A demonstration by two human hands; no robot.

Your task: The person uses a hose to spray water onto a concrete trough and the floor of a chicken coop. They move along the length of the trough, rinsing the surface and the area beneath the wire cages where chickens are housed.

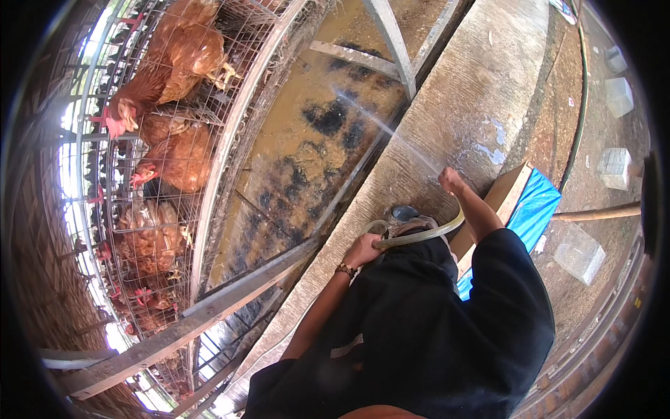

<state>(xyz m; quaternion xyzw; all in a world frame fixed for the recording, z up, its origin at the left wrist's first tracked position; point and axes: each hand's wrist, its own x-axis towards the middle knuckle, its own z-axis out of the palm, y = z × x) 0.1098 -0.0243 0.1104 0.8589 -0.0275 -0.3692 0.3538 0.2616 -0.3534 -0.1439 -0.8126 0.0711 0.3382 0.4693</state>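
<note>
A pale, braided water hose [424, 235] curves in front of my body. My right hand [451, 181] is closed around its outlet end, and a spray of water [390, 131] shoots from there toward the upper left. Lower down, my left hand [364, 250], with a beaded bracelet at the wrist, grips another stretch of the same hose. The jet crosses the concrete walkway [419, 136] and lands on the wet floor [282, 152] beneath the cages, which is covered with brown water and dark patches of muck. The hose's nozzle end is hidden in my fist.
Brown hens [180, 57] stand in wire cages [230, 99] at left. Wooden posts and braces [209, 322] cross between walkway and cages. Beside my right arm is a wooden box with blue tarpaulin [534, 201]. Several translucent blocks [580, 254] and a dark hose [580, 110] lie on the ground at right.
</note>
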